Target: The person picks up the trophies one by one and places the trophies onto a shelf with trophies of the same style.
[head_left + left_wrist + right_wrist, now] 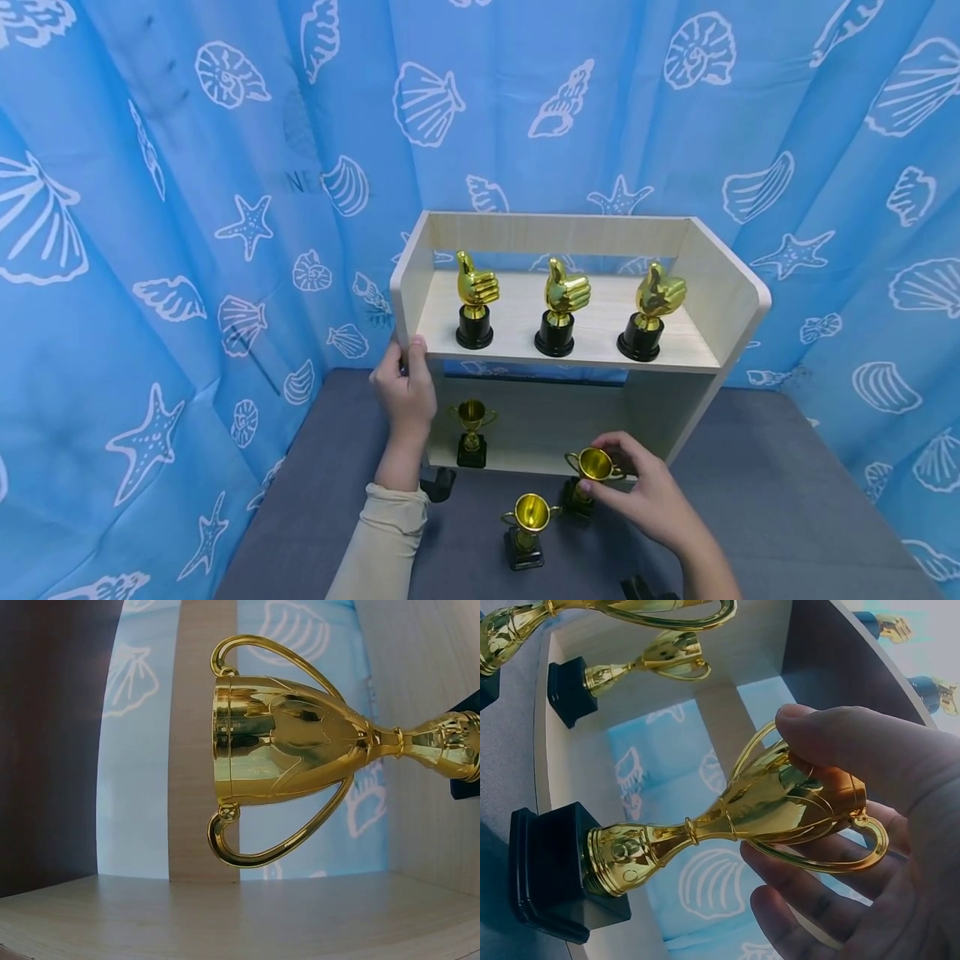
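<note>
My left hand (405,396) grips the left side panel of a pale wooden two-tier shelf (731,292), its thumb at the front edge. In my right hand (651,493) is a gold trophy cup (595,464) with two handles and a black square base. The right wrist view shows thumb and fingers around the bowl of this cup (810,799), with the base free. A matching trophy cup (472,414) stands at the left of the lower tier, large in the left wrist view. Another trophy cup (532,512) stands on the grey surface before the shelf.
Along the upper tier stand a left thumbs-up trophy (477,292), a middle one (566,296) and a right one (658,296), all gold on round black bases. Grey cloth (300,517) covers the table. A blue seashell curtain (510,108) hangs behind the shelf.
</note>
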Demonstrator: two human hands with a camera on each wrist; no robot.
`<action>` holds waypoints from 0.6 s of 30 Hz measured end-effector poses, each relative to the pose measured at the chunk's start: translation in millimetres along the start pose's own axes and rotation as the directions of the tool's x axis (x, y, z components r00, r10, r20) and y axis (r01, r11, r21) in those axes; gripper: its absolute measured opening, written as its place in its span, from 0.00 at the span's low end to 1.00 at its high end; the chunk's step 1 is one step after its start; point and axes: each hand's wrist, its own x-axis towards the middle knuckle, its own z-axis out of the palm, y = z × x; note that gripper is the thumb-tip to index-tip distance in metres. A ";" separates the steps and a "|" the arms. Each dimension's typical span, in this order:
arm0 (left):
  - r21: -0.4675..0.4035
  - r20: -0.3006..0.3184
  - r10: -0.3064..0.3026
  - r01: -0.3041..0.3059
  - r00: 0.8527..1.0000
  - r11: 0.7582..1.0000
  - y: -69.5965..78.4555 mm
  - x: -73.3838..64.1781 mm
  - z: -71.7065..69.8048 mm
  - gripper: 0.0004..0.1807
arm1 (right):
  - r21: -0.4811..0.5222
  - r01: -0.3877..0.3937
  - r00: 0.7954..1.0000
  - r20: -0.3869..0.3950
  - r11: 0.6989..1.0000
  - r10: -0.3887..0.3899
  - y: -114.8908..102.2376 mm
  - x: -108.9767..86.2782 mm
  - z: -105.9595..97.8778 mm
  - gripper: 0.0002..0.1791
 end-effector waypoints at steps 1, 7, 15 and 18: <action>0.003 0.002 0.002 -0.002 1.000 1.000 -2.3 0.2 0.0 0.17 | 0.003 0.006 1.000 -0.001 1.000 -0.006 0.4 0.2 0.3 0.27; 0.008 0.042 0.011 -0.012 0.999 1.000 -7.2 2.3 -2.4 0.20 | 0.019 0.020 1.000 -0.005 1.000 -0.020 0.4 2.0 1.9 0.27; 0.007 0.040 0.003 -0.003 0.999 1.000 -8.7 1.3 -1.7 0.18 | 0.021 0.044 0.999 -0.017 0.999 -0.043 2.7 5.3 4.0 0.28; 0.003 0.026 0.000 0.000 1.000 1.000 -7.6 0.2 -0.9 0.16 | 0.031 0.045 0.999 -0.017 0.999 -0.044 3.3 6.6 5.3 0.28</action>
